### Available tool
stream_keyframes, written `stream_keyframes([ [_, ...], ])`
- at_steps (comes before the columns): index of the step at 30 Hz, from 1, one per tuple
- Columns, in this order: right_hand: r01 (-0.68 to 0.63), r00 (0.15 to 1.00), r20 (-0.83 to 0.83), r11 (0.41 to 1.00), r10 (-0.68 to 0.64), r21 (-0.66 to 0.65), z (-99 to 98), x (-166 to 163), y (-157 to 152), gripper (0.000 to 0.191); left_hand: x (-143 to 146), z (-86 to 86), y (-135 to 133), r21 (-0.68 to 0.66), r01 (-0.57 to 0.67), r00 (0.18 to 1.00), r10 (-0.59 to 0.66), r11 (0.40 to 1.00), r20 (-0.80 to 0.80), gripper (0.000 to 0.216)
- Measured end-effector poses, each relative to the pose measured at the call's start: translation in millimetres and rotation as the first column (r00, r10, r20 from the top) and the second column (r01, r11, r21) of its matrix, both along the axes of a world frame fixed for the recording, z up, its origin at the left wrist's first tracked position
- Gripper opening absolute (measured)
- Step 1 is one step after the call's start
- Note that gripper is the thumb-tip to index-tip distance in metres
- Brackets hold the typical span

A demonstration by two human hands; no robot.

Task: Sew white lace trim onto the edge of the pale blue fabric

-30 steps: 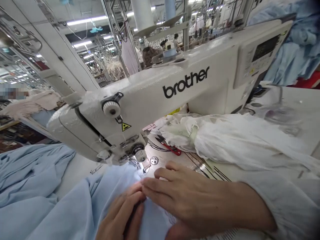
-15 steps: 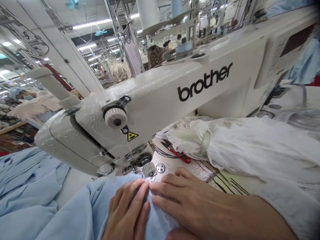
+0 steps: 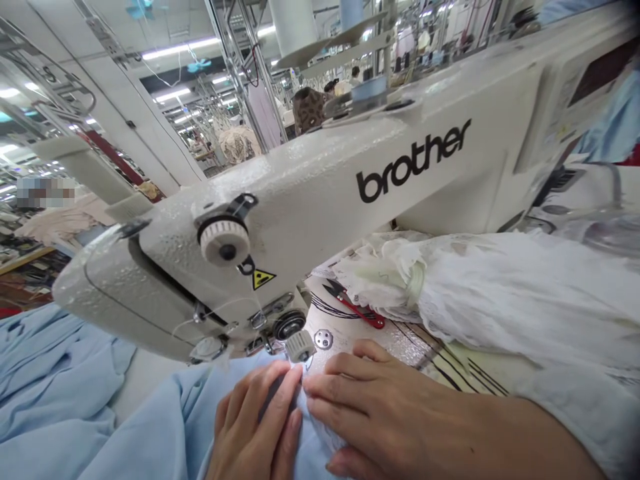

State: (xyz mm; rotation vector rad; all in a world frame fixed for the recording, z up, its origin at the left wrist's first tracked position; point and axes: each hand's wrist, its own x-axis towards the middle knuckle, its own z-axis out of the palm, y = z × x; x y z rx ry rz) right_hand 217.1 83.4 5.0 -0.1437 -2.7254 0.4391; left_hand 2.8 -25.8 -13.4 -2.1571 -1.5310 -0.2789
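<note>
Light blue fabric [image 3: 165, 413] lies under the head of a white sewing machine [image 3: 310, 207] marked "brother". My left hand [image 3: 255, 417] rests on the fabric, fingers stretched toward the needle area and thumb lying alongside. From the right, my right hand [image 3: 380, 407] presses on the same cloth with extended fingers, fingertips close to those of my left hand. A strip of white lace [image 3: 327, 433] shows along the cloth beside my right fingers. Both sets of fingertips are just in front of the presser area, by a small ribbed white knob [image 3: 300, 347]. The needle tip is hidden.
Red-handled thread snips [image 3: 357, 305] lie on the machine bed behind my right hand. Gathered white lacy fabric [image 3: 500, 287] is heaped to the right. More blue cloth [image 3: 55, 380] is piled at left. Thread cones [image 3: 295, 27] stand above the machine.
The view has shifted slightly. Both hands stay on the blue fabric near the needle area, with the right fingers a little farther from the left ones and less lace showing.
</note>
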Motion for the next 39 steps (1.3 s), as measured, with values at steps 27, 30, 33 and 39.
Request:
stream_keyframes([
  [27,0.04,0.998,0.038,0.999,-0.04,0.006,6.4,0,-2,0.016,-10,6.2,-3,-0.04,0.092,0.995,-0.09,0.995,0.052,0.031],
  [30,0.044,0.999,0.021,0.999,-0.045,0.018,3.3,0,-3,0.014,-10,4.5,-4,-0.056,0.078,0.997,-0.076,0.995,0.023,0.034],
  [33,0.039,0.998,0.039,0.998,-0.041,0.052,-0.3,-1,-2,0.015,-8,7.5,-2,-0.06,0.079,0.997,-0.078,0.995,0.026,0.033],
  [39,0.053,0.998,0.008,0.981,-0.055,0.186,-1.6,-4,-1,0.022,-1,16.3,6,-0.017,0.098,0.995,-0.098,0.995,0.036,0.029],
])
